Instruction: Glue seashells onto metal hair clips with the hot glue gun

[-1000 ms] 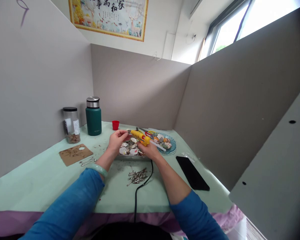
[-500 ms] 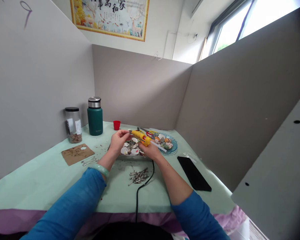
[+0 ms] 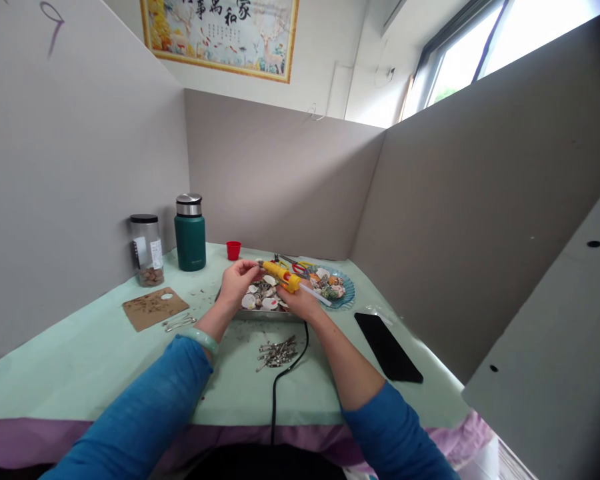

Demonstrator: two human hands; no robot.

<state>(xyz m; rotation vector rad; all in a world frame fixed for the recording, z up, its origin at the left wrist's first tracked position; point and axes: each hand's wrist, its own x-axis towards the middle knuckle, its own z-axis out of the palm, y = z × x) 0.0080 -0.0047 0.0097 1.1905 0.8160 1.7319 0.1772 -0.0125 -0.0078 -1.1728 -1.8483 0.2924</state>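
Glue gun (image 3: 282, 272) partly hidden in right hand (image 3: 301, 300)

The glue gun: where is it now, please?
In the head view, the glue gun is just below the middle, in the right hand, above the shell tray, with the blue plate at right.

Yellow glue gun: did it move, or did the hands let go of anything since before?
The yellow glue gun hardly moved; its white glue stick may have dipped slightly. The whole view shifted a tiny bit. The right hand still holds the gun, and the left hand stays near its nozzle. The green flask and red cup stayed put.
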